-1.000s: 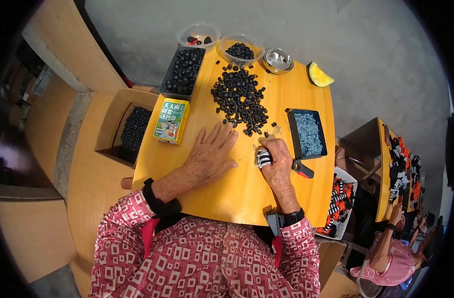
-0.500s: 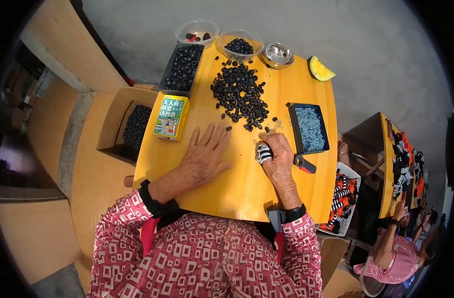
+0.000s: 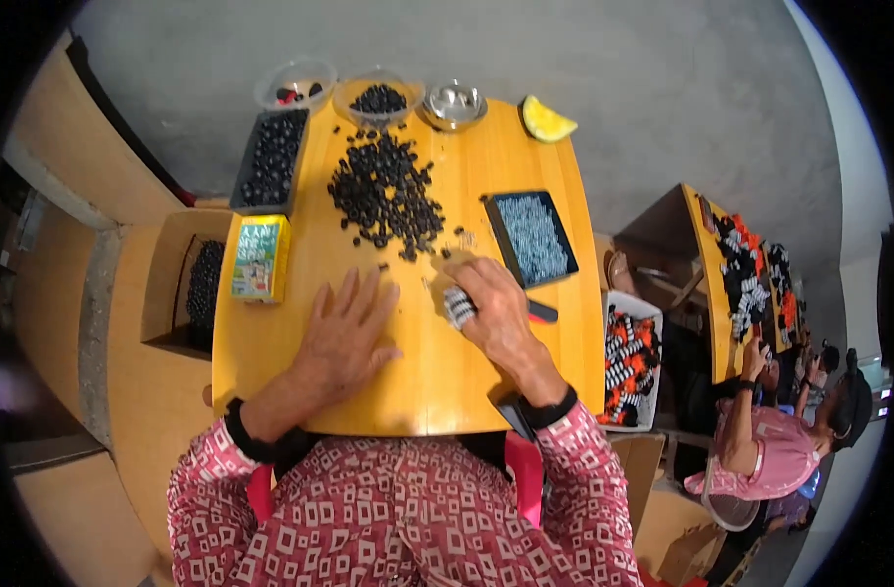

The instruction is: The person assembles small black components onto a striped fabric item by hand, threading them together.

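Observation:
My left hand [image 3: 341, 333] lies flat on the wooden table [image 3: 408, 406], palm down with fingers spread, and holds nothing. To its right, my right hand [image 3: 501, 305] is closed round a small black-and-white striped piece [image 3: 458, 307], which sticks out on the thumb side; its far end is hidden. Just beyond both hands lies a loose heap of small black ring-like beads [image 3: 386, 194], with a few strays near my fingertips. A tool with a black and red handle [image 3: 542, 312] lies partly hidden beside my right hand.
A black tray of thin blue-grey pieces [image 3: 532, 238] stands right. At left are a yellow-green box [image 3: 261, 259] and a dark bin of black beads [image 3: 273, 161]. Clear tubs, a metal bowl [image 3: 455, 104] and a yellow fruit wedge [image 3: 547, 119] line the back. Another person [image 3: 768, 440] sits far right.
The view has swung to the right, so the table and everything on it sit farther left. My left hand still lies flat, and my right still grips the striped piece.

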